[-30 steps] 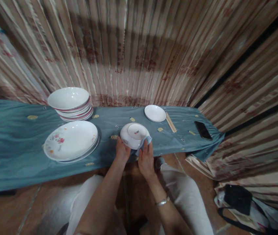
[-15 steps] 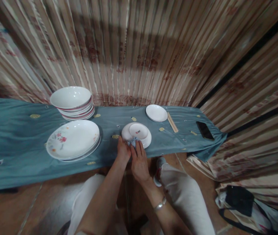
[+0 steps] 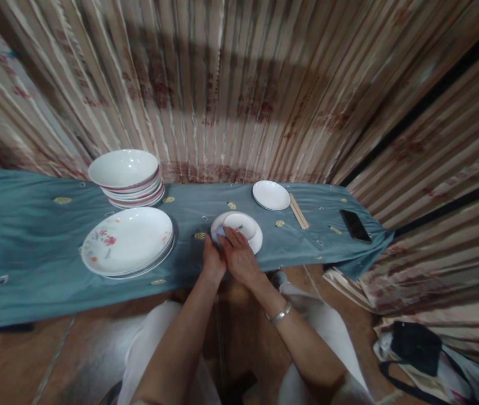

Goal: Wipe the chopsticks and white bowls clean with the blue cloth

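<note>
A small white plate [image 3: 256,241] lies bottom up near the front edge of the table, its round foot ring showing. My left hand [image 3: 214,260] grips its near left rim. With my right hand [image 3: 239,256] I press a crumpled blue cloth [image 3: 221,231] onto the underside, at the left of the foot ring. The fingers of the right hand cover part of the cloth and of the plate.
Left of the hands lies a stack of flowered oval plates [image 3: 131,239], with stacked bowls [image 3: 125,169] behind. Toward the right are a small white plate [image 3: 271,195], chopsticks [image 3: 299,211] and a phone [image 3: 355,225] on the blue tablecloth [image 3: 192,197]. A curtain [image 3: 231,90] hangs behind.
My right hand has moved the cloth left and away from me, from the near side of the foot ring to its left. The left hand keeps its place at the rim.
</note>
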Demonstrator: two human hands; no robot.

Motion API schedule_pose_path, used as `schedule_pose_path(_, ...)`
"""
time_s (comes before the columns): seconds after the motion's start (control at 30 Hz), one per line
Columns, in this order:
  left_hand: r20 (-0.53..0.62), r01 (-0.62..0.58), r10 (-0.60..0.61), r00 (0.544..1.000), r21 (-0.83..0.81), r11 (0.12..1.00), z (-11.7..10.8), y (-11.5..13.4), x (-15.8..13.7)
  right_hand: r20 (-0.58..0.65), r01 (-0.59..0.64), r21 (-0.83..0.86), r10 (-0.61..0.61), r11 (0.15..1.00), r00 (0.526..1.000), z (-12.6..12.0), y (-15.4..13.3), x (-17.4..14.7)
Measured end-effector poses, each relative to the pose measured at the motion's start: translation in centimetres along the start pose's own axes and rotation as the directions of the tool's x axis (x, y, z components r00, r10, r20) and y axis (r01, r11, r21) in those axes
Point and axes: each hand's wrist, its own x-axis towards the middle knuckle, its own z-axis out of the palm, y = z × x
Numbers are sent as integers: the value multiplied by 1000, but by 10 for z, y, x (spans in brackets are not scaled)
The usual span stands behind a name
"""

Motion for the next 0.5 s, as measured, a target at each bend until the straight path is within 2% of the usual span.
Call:
schedule_pose_path(0.37, 57, 6, -10, 998, 65, 998, 2, 0, -1, 43, -95, -7, 95, 995, 995, -1, 14, 30)
schedule_pose_path(0.5, 61, 11, -15, 998, 75, 997, 4, 0, -3, 33, -89, -10, 90, 996, 995, 0, 24, 38)
